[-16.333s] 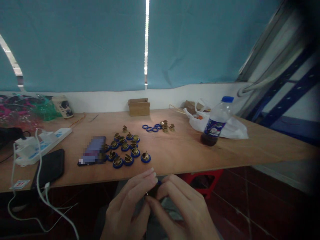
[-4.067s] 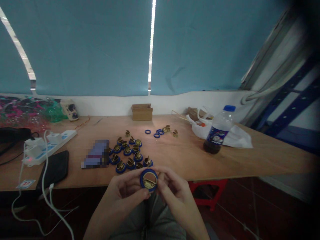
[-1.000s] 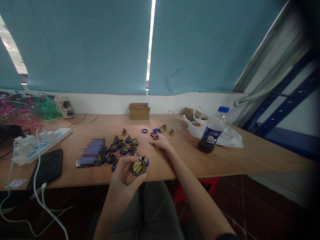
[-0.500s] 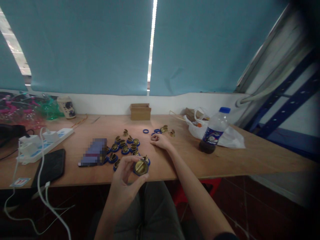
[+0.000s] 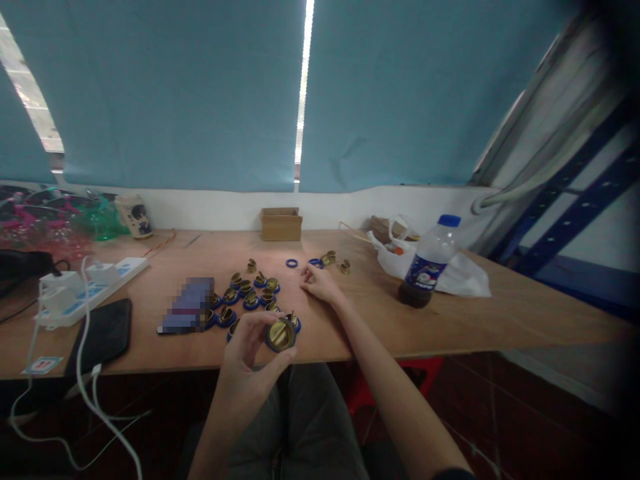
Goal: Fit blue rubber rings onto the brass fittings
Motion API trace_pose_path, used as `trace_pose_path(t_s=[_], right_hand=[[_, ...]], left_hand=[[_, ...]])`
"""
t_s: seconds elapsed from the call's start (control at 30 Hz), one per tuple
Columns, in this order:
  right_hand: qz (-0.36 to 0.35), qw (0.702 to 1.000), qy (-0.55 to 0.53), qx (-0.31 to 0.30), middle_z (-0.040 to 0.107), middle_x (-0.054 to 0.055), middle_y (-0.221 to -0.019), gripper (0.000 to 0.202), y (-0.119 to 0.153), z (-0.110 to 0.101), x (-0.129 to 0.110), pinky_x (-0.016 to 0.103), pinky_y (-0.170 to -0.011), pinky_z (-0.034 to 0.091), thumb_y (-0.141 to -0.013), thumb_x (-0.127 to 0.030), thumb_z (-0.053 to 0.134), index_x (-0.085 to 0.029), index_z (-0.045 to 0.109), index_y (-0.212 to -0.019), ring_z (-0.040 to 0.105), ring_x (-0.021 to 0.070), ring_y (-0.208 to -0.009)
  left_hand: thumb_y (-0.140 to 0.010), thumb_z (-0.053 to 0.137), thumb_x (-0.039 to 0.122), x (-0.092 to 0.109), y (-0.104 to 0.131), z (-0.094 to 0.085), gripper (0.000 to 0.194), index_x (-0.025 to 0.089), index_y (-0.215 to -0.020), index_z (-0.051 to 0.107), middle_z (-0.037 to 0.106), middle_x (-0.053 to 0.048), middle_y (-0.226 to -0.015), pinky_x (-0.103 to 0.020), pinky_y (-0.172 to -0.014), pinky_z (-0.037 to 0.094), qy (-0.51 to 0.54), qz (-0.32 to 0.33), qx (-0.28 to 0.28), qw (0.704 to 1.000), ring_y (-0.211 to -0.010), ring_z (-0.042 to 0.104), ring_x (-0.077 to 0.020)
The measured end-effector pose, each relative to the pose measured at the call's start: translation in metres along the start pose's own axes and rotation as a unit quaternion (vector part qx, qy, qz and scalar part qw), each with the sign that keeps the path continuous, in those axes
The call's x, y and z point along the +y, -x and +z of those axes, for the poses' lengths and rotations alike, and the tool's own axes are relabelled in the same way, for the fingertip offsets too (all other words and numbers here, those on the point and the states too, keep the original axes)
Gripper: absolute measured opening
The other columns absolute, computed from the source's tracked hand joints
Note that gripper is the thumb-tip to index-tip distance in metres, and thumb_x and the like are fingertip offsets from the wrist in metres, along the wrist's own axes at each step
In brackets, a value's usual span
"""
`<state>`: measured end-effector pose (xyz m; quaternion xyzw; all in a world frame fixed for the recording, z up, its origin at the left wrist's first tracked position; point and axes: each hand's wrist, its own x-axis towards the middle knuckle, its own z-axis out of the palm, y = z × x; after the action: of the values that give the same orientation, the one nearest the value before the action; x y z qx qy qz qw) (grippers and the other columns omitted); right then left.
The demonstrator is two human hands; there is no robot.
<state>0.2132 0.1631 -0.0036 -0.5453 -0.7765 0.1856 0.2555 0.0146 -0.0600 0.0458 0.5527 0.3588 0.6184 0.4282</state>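
Observation:
My left hand (image 5: 253, 357) pinches a round brass fitting (image 5: 281, 335) between thumb and fingers, above the table's front edge. A bar crosses the fitting's open face, and a dark blue rim shows around it. Forward and to the right, my right hand (image 5: 320, 283) rests on the table with its fingers curled together; what they hold, if anything, is hidden. Just beyond its fingers lies a blue ring (image 5: 315, 263), with another blue ring (image 5: 291, 263) to the left. Several brass fittings with blue rings (image 5: 251, 301) stand grouped left of my right hand. Plain brass fittings (image 5: 329, 257) lie behind it.
A phone (image 5: 187, 307), a dark flat device (image 5: 105, 333) and a power strip (image 5: 95, 290) with cables lie left. A small cardboard box (image 5: 281, 225) stands at the back. On the right are a cola bottle (image 5: 425, 267) and a white plastic bag (image 5: 463, 277).
The blue ring that showed at my right fingertips is no longer visible there. My left hand keeps the brass fitting almost in the same place.

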Motion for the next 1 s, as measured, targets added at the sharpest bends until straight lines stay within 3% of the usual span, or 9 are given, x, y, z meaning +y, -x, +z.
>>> trace_pose_path(t_s=[0.23,0.37,0.43,0.57,0.7,0.77,0.83,0.87,1.0], right_hand=[[-0.026,0.994,-0.096,0.043,0.064,0.008,-0.116,0.026,0.008,-0.006,-0.02,0.039,-0.079,0.057,-0.095,-0.03,0.059,-0.016,0.061,-0.117,0.066,0.0201,-0.094],[-0.057,0.976,-0.179,0.113,0.068,0.004,-0.092,0.022,0.025,-0.027,-0.046,0.033,-0.069,0.058,-0.095,-0.031,0.059,-0.014,0.063,-0.108,0.067,0.0155,-0.075],[-0.069,0.96,-0.218,0.159,0.069,0.004,-0.079,0.022,0.046,-0.034,-0.061,0.032,-0.066,0.058,-0.093,-0.035,0.058,-0.016,0.065,-0.101,0.068,0.0176,-0.071],[-0.081,0.935,-0.25,0.239,0.066,0.003,-0.074,0.016,0.113,-0.035,-0.095,0.032,-0.067,0.054,-0.09,-0.033,0.059,-0.019,0.064,-0.085,0.065,0.0179,-0.07],[-0.095,0.91,-0.205,0.348,0.057,0.004,-0.089,0.008,0.176,-0.028,-0.124,0.029,-0.071,0.047,-0.088,-0.022,0.063,-0.02,0.067,-0.08,0.058,0.0164,-0.08],[-0.072,0.911,-0.229,0.337,0.052,0.0,-0.077,0.009,0.192,-0.025,-0.132,0.024,-0.06,0.042,-0.087,-0.021,0.065,-0.02,0.067,-0.079,0.052,0.0125,-0.067],[-0.035,0.896,-0.354,0.267,0.043,-0.005,-0.061,0.013,0.198,-0.023,-0.135,0.02,-0.047,0.034,-0.091,-0.025,0.062,-0.021,0.063,-0.079,0.041,0.0086,-0.051],[-0.023,0.87,-0.441,0.218,0.038,-0.008,-0.055,0.015,0.199,-0.022,-0.136,0.018,-0.042,0.029,-0.093,-0.029,0.059,-0.021,0.061,-0.081,0.034,0.0073,-0.044],[-0.029,0.709,-0.703,0.057,0.028,-0.013,-0.044,0.019,0.194,-0.015,-0.139,0.015,-0.032,0.022,-0.093,-0.037,0.058,-0.022,0.055,-0.081,0.019,0.0048,-0.032]], left_hand=[[-0.078,0.071,0.009,0.0,0.0,-0.001,0.034,0.026,-0.102,0.054,0.065,0.0,-0.116,-0.029,-0.103,0.046,-0.014,0.017,0.022,1.0,-0.116,0.06,-0.0148],[-0.078,0.071,0.009,0.003,0.002,-0.002,0.033,0.024,-0.101,0.054,0.065,-0.002,-0.115,-0.033,-0.101,0.047,-0.047,0.031,0.038,0.998,-0.113,0.062,-0.0172],[-0.078,0.071,0.009,0.005,0.003,-0.002,0.033,0.025,-0.101,0.054,0.065,-0.002,-0.114,-0.032,-0.1,0.048,-0.067,0.04,0.046,0.996,-0.112,0.062,-0.0173],[-0.076,0.073,0.008,0.008,0.004,-0.001,0.034,0.026,-0.099,0.055,0.067,0.0,-0.114,-0.03,-0.1,0.048,-0.071,0.04,0.045,0.996,-0.113,0.062,-0.0163],[-0.073,0.076,0.006,0.012,0.005,0.0,0.038,0.026,-0.099,0.057,0.07,0.001,-0.114,-0.029,-0.1,0.048,-0.051,0.024,0.012,0.998,-0.112,0.064,-0.0157],[-0.072,0.076,0.006,0.014,0.007,0.001,0.038,0.027,-0.098,0.057,0.07,0.001,-0.113,-0.029,-0.101,0.048,-0.043,0.013,-0.002,0.999,-0.112,0.064,-0.0162],[-0.072,0.076,0.007,0.016,0.009,0.002,0.038,0.026,-0.098,0.057,0.07,0.001,-0.112,-0.03,-0.101,0.048,-0.029,-0.003,-0.011,1.0,-0.112,0.064,-0.0168],[-0.072,0.075,0.006,0.017,0.01,0.002,0.038,0.027,-0.099,0.057,0.07,0.001,-0.112,-0.03,-0.1,0.049,-0.022,-0.01,-0.014,1.0,-0.112,0.065,-0.0169],[-0.07,0.076,0.006,0.019,0.013,0.005,0.044,0.027,-0.103,0.055,0.069,0.001,-0.105,-0.026,-0.09,0.054,-0.013,-0.005,-0.023,1.0,-0.104,0.068,-0.0159]])
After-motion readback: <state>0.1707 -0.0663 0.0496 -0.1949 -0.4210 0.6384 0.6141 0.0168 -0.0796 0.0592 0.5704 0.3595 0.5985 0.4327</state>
